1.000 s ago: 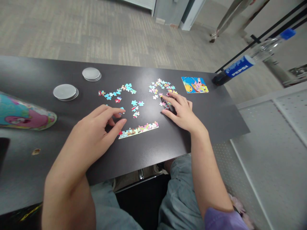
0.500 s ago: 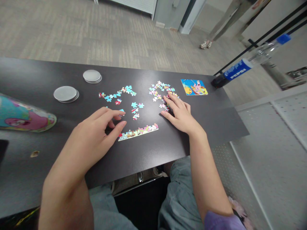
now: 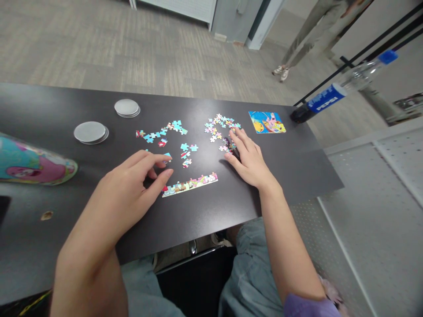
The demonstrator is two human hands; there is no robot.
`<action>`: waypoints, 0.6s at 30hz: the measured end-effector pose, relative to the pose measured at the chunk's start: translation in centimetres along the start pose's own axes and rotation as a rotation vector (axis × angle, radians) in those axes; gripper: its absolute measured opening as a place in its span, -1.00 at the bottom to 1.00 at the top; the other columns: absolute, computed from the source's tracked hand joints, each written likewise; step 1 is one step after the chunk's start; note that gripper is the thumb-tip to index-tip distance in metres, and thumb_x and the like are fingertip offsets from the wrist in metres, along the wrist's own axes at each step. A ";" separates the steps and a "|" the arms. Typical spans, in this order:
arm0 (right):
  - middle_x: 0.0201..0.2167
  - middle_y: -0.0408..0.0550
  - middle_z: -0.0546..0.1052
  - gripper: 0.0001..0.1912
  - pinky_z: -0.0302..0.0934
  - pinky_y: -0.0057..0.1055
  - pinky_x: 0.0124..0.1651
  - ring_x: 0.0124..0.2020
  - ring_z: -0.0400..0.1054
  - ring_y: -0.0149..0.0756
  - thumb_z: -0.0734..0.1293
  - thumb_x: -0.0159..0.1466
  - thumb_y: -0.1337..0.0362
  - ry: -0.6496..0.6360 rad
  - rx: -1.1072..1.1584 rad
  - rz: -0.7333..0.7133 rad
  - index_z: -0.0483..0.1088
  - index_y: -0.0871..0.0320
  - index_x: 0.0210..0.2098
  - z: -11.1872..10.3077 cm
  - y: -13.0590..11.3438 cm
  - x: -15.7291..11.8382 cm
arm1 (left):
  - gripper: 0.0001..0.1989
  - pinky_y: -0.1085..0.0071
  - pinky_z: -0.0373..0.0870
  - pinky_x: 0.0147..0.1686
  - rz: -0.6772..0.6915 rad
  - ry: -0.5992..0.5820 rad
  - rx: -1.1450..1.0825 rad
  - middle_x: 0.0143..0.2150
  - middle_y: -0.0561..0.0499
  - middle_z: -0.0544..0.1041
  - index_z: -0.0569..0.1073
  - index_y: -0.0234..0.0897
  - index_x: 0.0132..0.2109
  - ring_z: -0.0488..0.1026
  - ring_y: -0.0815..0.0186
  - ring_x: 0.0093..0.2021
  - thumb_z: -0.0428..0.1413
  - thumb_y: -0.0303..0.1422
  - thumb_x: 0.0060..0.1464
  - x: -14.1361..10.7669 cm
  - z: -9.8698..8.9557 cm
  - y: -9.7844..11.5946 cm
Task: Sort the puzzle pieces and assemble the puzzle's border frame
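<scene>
My left hand hovers by the left end of a joined strip of jigsaw pieces, thumb and index finger apart. A blue jigsaw piece shows at its index fingertip; whether they touch I cannot tell. My right hand is spread over the right side of a pile of loose jigsaw pieces, its fingers covering some of them. Between the hands lie a few loose pieces, with a chain of blue pieces beyond them.
A picture card lies right of the pile, near a Pepsi bottle. Two stacks of white discs, a far stack and a near stack, sit on the left of the dark table. A colourful cylinder lies at the left edge.
My right hand has shifted slightly right over the pile, its fingers still spread. My left hand has barely moved. In the background, a person's legs have changed position.
</scene>
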State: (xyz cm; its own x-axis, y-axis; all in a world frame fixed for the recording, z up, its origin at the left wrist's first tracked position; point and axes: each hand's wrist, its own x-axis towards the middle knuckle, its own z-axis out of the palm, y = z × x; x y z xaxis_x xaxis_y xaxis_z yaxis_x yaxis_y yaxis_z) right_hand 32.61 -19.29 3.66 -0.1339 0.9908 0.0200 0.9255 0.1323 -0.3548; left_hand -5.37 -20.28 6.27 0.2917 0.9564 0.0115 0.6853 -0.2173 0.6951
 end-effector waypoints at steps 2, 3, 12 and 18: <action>0.99 -0.05 0.13 -0.04 0.00 0.56 0.99 1.02 -0.06 0.25 0.20 0.76 -0.36 0.073 0.008 0.037 0.18 -0.12 0.98 0.0 0.5 0.1 | -0.51 -0.16 0.54 0.00 0.000 -0.002 -0.008 0.05 -0.09 0.69 0.70 0.00 0.24 0.72 -0.11 -0.05 0.13 0.20 0.58 0.0 0.0 0.0; 0.98 -0.05 0.16 -0.06 0.00 0.60 0.98 1.01 -0.02 0.27 0.20 0.76 -0.33 0.111 0.003 0.062 0.17 -0.16 0.98 0.1 0.9 0.2 | -0.51 -0.16 0.55 0.01 0.001 -0.001 -0.011 0.06 -0.10 0.69 0.70 0.00 0.24 0.72 -0.11 -0.05 0.13 0.20 0.58 0.1 0.0 0.0; 0.95 -0.04 0.25 -0.05 -0.09 0.61 0.99 0.99 0.04 0.21 0.16 0.73 -0.46 0.131 0.015 0.135 0.28 -0.24 0.92 0.6 2.4 0.7 | -0.58 -0.12 0.55 -0.07 0.017 0.018 -0.010 -0.02 -0.09 0.69 0.67 0.10 0.19 0.72 -0.10 -0.12 0.13 0.19 0.54 0.2 0.2 -0.2; 0.91 -0.04 0.34 -0.17 0.04 0.63 0.93 0.97 0.12 0.23 0.18 0.74 -0.35 0.129 0.008 0.108 0.39 -0.28 0.85 0.3 1.7 1.7 | -0.60 -0.09 0.53 -0.05 0.030 0.028 -0.004 0.00 -0.09 0.70 0.68 0.10 0.19 0.72 -0.12 -0.09 0.13 0.17 0.57 0.1 0.3 -0.3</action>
State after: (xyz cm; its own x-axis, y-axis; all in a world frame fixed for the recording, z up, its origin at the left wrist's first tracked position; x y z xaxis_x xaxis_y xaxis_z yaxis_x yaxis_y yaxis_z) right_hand 33.79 -17.38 2.80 0.0130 0.9948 0.1009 0.9291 0.0252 -0.3691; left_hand -5.37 -20.16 5.85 0.2930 0.9547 0.0525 0.6737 -0.2451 0.6972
